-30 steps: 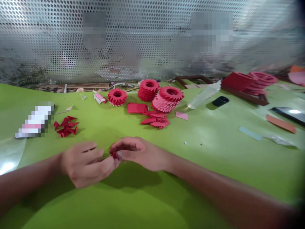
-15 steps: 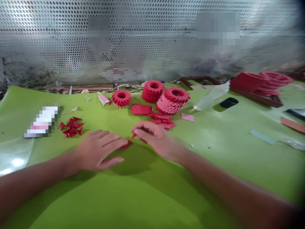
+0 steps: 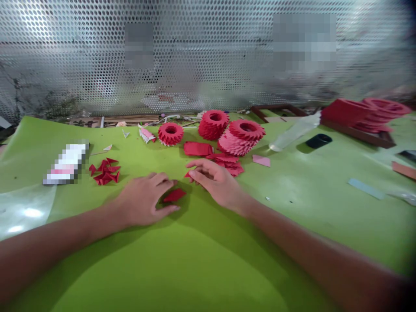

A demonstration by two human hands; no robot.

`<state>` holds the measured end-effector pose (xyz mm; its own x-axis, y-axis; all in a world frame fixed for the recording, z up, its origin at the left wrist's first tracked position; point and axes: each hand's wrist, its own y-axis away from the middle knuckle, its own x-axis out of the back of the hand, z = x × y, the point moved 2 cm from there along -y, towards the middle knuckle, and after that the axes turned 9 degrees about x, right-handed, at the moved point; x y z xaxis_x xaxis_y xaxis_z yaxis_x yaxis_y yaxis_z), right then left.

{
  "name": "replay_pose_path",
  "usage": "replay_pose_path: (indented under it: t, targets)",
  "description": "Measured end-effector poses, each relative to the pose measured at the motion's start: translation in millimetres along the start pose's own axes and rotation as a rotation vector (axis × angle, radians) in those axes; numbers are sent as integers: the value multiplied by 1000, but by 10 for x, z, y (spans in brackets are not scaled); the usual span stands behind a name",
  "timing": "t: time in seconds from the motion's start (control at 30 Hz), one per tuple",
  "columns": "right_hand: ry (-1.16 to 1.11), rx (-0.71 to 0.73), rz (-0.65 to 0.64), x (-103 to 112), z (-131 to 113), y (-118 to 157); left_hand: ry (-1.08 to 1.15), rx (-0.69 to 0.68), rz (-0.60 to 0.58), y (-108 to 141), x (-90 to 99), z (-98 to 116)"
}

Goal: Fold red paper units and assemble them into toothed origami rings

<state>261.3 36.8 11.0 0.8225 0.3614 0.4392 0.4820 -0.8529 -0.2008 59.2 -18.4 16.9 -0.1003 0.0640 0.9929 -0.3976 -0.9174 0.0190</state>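
A folded red paper piece (image 3: 174, 195) lies on the green table cover (image 3: 169, 268), between the thumb and fingers of my left hand (image 3: 146, 199). That hand rests spread beside the piece, without gripping it. To the right, my right hand (image 3: 216, 182) pinches a small red paper piece (image 3: 187, 174) between thumb and fingers; most of that piece is hidden. Beyond my right hand lie loose red folded papers (image 3: 227, 162) and a red paper packet (image 3: 197, 149). Several red folded triangles (image 3: 105, 171) are heaped to the left of my left hand.
Behind stand a small red paper ring (image 3: 170, 134), a red ring stack (image 3: 213, 125) and a red-and-pink stack (image 3: 242, 138). Rightward are a clear bottle (image 3: 294, 132), a black cylinder (image 3: 319, 141) and a brown tray (image 3: 373, 133) with red rings. A blurred phone-like object (image 3: 66, 164) lies left.
My left fingers have drawn back and bent, uncovering more of the red piece beneath them. The view has shifted slightly, so the table items appear farther right. My right hand keeps its pinch.
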Motion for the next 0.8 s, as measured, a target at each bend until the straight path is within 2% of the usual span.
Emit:
replay_pose_path:
  t: [0.13, 0.3, 0.4, 0.6, 0.8]
  targets:
    - [13, -7, -21, -6, 7, -6, 42, -17, 67, -17, -53, -32]
    - [33, 20, -16, -10, 1, -2, 224, -64, 116, -47, -105, -132]
    - [20, 52, -10, -8, 4, 1, 340, -9, 69, -65, -87, -157]
    - [8, 21, -22, -12, 17, 22, 571, 210, -51, -78, -45, -193]
    - [24, 31, -23, -29, -15, 29, 696, 254, -65, -50, -42, -213]
